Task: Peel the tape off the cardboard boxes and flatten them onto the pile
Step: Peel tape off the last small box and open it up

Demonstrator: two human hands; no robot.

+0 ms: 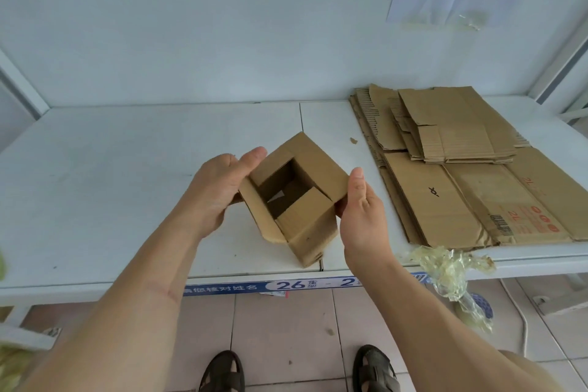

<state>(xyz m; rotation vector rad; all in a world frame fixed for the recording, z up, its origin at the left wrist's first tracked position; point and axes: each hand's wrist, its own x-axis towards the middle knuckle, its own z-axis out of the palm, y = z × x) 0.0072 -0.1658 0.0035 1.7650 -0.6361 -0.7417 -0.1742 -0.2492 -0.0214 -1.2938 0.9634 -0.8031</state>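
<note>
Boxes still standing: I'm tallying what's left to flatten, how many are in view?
1: the small open box, held between the left hand and right hand above the shelf; others may be out of frame.

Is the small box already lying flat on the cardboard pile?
No. The small box is open and still box-shaped, held between the left hand and right hand, apart from the flattened pile to its right.

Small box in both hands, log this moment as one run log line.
step: box held, unflattened | left hand: grips small box | right hand: grips box | flaps: open | pile: right, on shelf | tape wad: shelf edge
</note>
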